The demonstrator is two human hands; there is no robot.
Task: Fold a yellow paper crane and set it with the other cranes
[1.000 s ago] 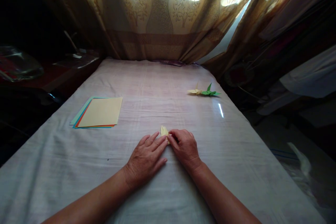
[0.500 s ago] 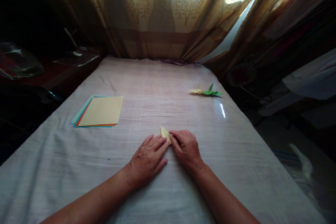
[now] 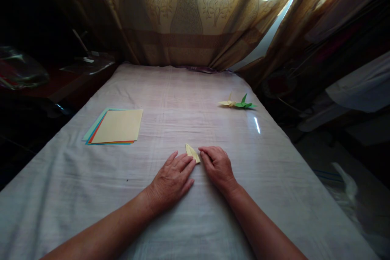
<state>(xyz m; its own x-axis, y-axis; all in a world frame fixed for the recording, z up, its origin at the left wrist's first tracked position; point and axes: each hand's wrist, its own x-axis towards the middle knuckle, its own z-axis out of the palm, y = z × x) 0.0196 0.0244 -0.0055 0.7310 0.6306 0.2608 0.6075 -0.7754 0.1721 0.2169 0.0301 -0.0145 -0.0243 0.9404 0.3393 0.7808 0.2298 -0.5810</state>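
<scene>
Head view: folded paper (image 3: 191, 152) partly under flat left hand (image 3: 171, 179), beside curled right hand (image 3: 218, 169).

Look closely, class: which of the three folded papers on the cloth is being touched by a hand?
The pale yellow folded paper, partly under the left hand; the cream bird and green bird lie farther off, untouched.

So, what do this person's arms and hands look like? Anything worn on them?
Both are bare. The left arm and right arm show no sleeves, and the left hand and right hand wear no gloves. No watch, bracelet, ring or marking shows. Fingernails are too small to make out.
</scene>
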